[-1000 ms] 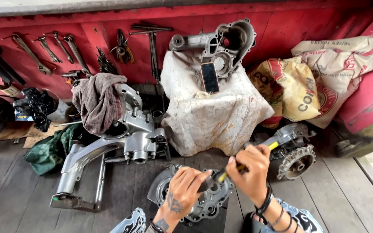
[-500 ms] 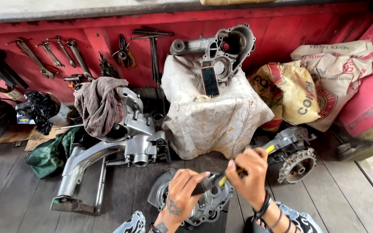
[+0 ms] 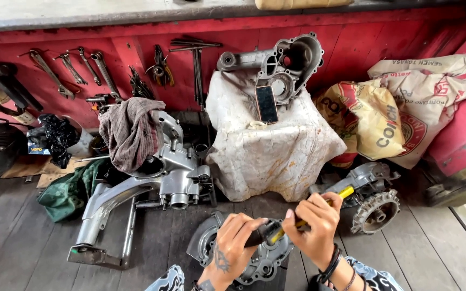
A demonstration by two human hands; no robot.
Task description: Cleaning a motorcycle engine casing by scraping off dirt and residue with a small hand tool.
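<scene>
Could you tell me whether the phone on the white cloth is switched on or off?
Off, it seems: the phone shows a plain dark screen as it leans on the white cloth.

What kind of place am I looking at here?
Most likely a small motorcycle repair workshop: wrenches hang along a red wall, and engine casings and metal parts lie on the plank floor.

Both hands hide the yellow-handled tool's [image 3: 319, 207] tip.

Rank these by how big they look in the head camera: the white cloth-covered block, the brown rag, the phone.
1. White cloth-covered block, clearly largest.
2. Brown rag, draped over the engine case.
3. Phone, smallest, standing upright on top of the block.
</scene>
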